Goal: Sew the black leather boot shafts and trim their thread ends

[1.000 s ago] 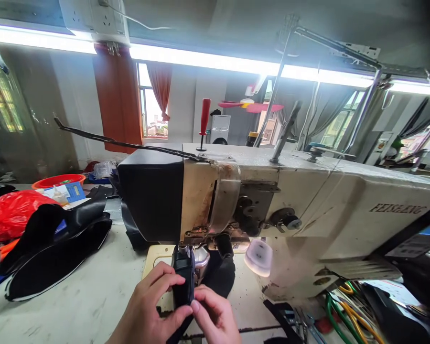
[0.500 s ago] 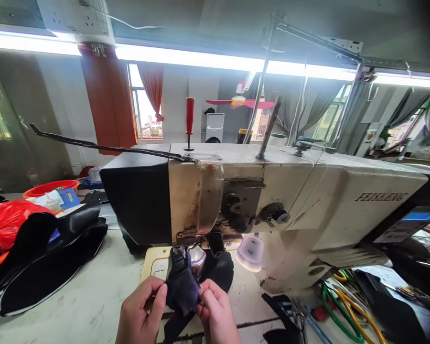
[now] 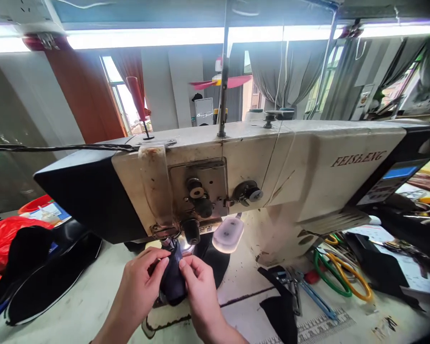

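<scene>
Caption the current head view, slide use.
Left hand and right hand hold dark material at a FEISHENG sewing machine.

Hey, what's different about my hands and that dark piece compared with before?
Your left hand and right hand, farther apart a moment ago, have drawn together, bunching the dark fabric piece narrower; both keep hold of it. The view swung right. The red-handled screwdriver stays on the sewing machine.

A red bag [image 3: 10, 239] rests on the counter [image 3: 103, 286]'s left, a ruler [image 3: 320, 329] on its right; behind hang grey curtains [image 3: 272, 76].
</scene>
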Motion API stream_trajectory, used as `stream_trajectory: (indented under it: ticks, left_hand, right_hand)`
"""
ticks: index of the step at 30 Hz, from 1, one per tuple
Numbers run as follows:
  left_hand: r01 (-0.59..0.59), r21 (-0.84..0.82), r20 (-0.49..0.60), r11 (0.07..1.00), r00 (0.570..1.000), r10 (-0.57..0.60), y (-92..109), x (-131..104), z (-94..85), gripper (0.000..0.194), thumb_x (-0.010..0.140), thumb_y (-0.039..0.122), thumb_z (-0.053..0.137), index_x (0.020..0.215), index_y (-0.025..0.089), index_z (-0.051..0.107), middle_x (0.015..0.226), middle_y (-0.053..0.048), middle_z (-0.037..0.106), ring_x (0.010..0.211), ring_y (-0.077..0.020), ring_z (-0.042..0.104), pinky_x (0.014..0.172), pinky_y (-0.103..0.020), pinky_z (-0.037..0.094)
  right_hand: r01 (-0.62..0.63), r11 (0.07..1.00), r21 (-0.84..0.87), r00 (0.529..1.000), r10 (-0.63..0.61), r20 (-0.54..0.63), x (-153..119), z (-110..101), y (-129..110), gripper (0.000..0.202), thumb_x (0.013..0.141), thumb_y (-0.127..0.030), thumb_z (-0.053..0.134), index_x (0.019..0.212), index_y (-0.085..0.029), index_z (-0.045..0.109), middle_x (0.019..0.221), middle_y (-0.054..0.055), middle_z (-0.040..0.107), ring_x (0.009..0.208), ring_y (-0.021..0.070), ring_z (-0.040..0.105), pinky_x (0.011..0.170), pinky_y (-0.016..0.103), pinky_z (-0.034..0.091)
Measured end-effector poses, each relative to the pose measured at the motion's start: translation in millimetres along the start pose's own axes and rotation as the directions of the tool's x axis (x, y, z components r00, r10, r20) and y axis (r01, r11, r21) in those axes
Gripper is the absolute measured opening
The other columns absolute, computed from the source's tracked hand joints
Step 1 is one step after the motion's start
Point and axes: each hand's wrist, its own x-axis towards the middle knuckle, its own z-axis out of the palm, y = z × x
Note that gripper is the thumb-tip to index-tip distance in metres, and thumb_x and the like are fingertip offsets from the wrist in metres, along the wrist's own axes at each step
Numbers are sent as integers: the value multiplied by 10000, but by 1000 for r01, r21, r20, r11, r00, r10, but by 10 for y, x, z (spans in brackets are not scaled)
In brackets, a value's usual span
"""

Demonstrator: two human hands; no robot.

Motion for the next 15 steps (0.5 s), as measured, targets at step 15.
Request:
stream_trajectory:
  ticks: [15]
  left_hand:
    - [-46, 112, -37, 993, 998, 50, 129, -78, 34, 241, 943, 258, 435, 883, 187, 657, 806, -29, 666, 703, -163, 651, 657, -284, 528]
  right_hand:
    - [883, 200, -425, 464, -513, 722, 495, -393, -521, 288, 939, -149, 444, 938, -214, 724, 771, 30, 661, 682, 151, 578, 612, 240, 437]
